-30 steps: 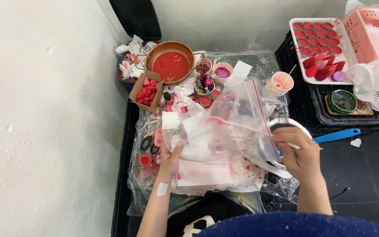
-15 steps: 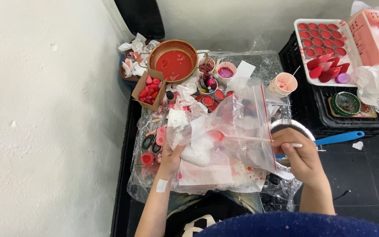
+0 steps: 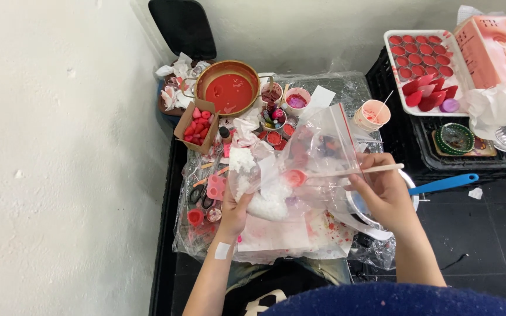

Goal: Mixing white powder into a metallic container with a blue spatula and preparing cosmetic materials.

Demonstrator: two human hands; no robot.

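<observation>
Hands both occupied over the plastic-covered table (image 3: 335,88). My left hand (image 3: 233,209) grips the lower left corner of a clear zip bag (image 3: 317,158), fingers closed on the plastic, holding it up above the table. The bag holds white granular material (image 3: 267,202), bunched low in the corner just beside my left palm. My right hand (image 3: 385,190) pinches a thin wooden stick (image 3: 358,170), held roughly level and pointing left; its far end carries a small red blob (image 3: 294,177) that sits at the bag, though I cannot tell whether it is inside the plastic or against it.

Beneath my right hand: a pot with a blue handle (image 3: 445,184), mostly hidden by the hand and the bag. Far side of the table: a copper-coloured bowl of red liquid (image 3: 228,90), a small cardboard box of red pieces (image 3: 196,124), several little cups (image 3: 296,99). On the black crate to the right: a white tray of red moulds (image 3: 421,61) and a pink carton (image 3: 496,50).
</observation>
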